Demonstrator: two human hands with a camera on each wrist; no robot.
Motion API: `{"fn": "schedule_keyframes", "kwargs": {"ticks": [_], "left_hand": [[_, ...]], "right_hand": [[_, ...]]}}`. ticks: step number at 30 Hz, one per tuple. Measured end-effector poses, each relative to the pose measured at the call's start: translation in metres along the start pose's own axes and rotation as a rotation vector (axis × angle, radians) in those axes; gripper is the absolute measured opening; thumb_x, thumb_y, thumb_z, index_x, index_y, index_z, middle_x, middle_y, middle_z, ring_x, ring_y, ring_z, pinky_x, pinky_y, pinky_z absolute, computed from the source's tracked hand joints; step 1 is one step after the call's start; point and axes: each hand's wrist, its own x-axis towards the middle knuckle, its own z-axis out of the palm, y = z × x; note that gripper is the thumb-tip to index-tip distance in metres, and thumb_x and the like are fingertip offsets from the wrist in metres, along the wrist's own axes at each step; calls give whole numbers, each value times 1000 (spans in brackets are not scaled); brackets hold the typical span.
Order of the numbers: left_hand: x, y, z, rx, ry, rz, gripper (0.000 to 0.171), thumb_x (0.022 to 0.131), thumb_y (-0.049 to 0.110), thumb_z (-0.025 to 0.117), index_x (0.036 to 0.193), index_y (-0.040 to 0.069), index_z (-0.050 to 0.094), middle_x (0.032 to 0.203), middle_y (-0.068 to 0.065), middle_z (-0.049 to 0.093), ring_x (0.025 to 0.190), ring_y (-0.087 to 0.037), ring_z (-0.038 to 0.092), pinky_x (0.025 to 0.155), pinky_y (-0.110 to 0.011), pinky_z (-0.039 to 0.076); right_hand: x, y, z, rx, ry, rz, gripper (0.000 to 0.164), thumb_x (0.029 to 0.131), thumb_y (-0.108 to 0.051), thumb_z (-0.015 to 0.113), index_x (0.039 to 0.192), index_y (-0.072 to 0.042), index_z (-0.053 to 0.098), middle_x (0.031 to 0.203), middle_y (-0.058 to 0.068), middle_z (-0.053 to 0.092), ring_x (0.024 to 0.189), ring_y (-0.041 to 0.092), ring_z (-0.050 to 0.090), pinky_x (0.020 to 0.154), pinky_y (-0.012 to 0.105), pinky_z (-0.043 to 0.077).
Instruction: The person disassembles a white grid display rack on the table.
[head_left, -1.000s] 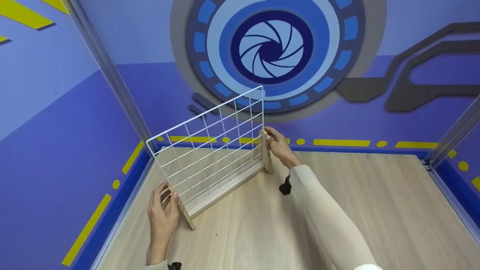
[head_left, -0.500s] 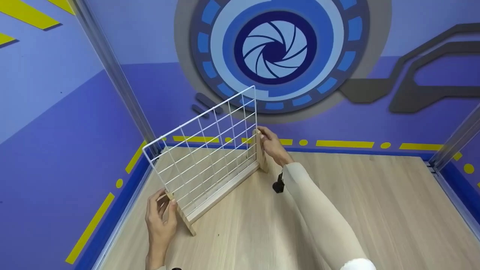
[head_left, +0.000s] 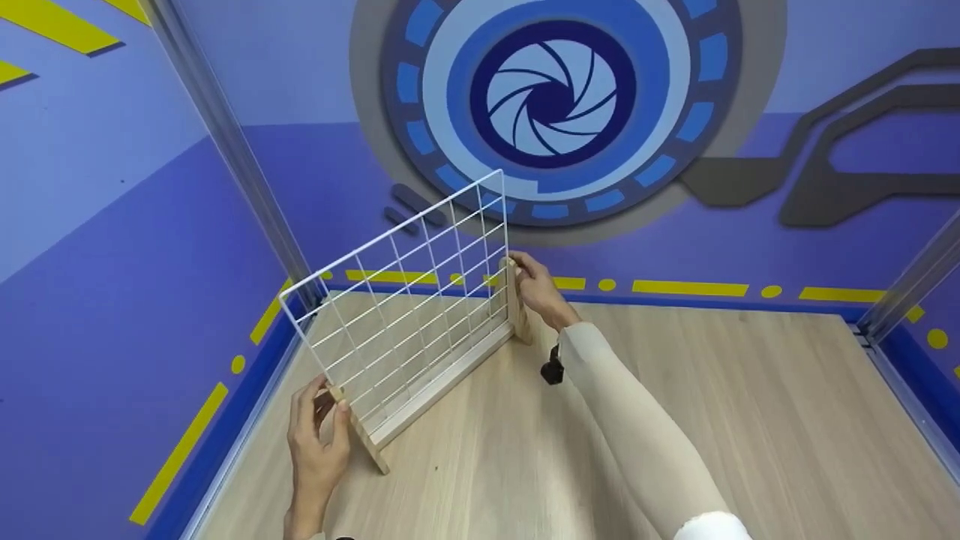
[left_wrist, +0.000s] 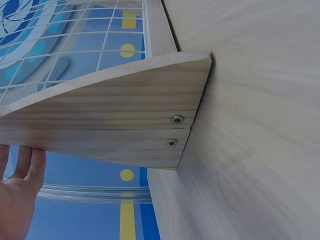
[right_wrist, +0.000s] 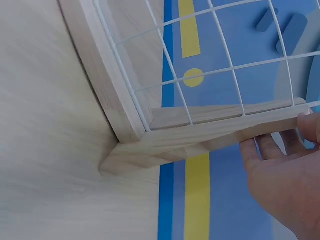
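Note:
A white wire grid (head_left: 391,234) stands upright in a wooden frame with a long bottom rail (head_left: 444,384). My left hand (head_left: 319,454) holds the top of the near wooden end piece (head_left: 365,435), thumb on one side and fingers on the other. At the far end, my right hand (head_left: 541,291) pinches the top of the other end piece (head_left: 517,307). In the left wrist view, two screws (left_wrist: 177,119) show on the outer face of the near end piece. Both end pieces touch the table in the wrist views.
The wood-grain table (head_left: 675,397) extends to the right of the stand. A blue patterned wall (head_left: 300,172) rises behind it, with another on the left. Metal posts (head_left: 225,150) mark the corners.
The wire grid stand has shifted left, its near end also coming slightly toward me. Both hands moved with it and kept their hold. The head view has turned a little.

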Motion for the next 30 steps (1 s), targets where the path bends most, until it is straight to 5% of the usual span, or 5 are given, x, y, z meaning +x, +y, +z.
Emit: {"fn": "schedule_keyframes", "kwargs": {"ticks": [7,13,17,23,30], "left_hand": [[2,3,1,18,8,25,58,83,-26,69,138,-12,59,125,-13,64,117,-8,67,102,-14,53],[4,5,1,-19,19,17,52,83,-27,69,133,-18,59,124,-34,65,118,-6,68,103,-16,54],[3,4,1,-37,35,-2,50,83,-28,69,131,-19,60,123,-38,65,115,-6,71,101,-15,55],[4,6,5,-60,69,16,46,82,-28,69,127,-19,61,120,-37,68,107,-15,75,99,-17,57],[0,-11,9,-122,108,37,47,81,-28,68,127,-20,61,119,-38,68,107,-12,75,97,-18,58]], "right_hand": [[0,-2,-3,-5,-5,-7,45,114,-4,34,158,-3,47,143,23,56,111,30,53,85,27,44],[-4,-5,-5,-39,-16,-29,44,115,-6,38,157,-1,47,147,21,56,115,27,54,87,25,45],[-9,-8,-7,-35,-21,-30,43,115,-7,38,157,-1,47,147,21,56,115,38,55,90,35,50],[-15,-13,-13,-18,-14,-57,41,115,-10,45,154,-1,50,156,19,53,142,38,52,118,57,46],[-26,-18,-17,-18,-2,-97,41,113,-11,53,153,-2,51,157,19,53,144,38,54,117,54,49]]}}
